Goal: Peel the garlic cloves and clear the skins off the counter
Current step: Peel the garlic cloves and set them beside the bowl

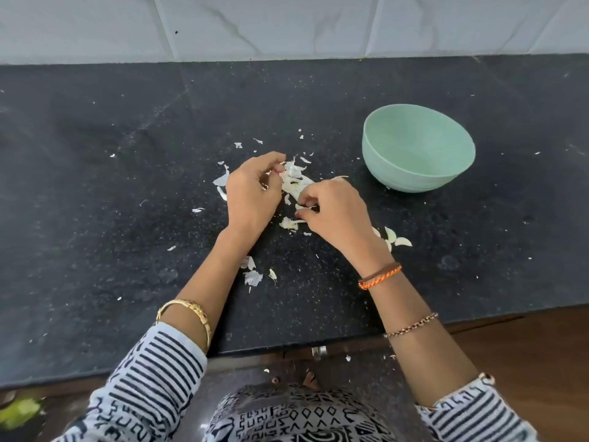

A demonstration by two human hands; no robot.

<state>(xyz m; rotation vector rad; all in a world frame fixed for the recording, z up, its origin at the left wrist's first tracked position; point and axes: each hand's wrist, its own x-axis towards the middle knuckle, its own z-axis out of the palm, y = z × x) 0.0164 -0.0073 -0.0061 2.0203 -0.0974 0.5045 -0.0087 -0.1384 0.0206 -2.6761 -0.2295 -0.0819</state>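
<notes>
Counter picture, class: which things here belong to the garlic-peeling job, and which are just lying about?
Belong to the job:
left hand
right hand
garlic skins
peeled cloves
green bowl
counter

Just lying about:
green scrap on the floor
metal knob under the counter edge

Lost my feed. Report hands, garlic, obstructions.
Left hand and right hand pinching papery white garlic skins. Pale peeled cloves by right wrist. Mint-green plastic bowl clear.

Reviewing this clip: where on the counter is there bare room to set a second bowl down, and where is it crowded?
Bare counter lies left of the left hand, up to the tiled wall, and behind the green bowl. Crowded: garlic skins around both hands, and cloves beside the right hand.
</notes>
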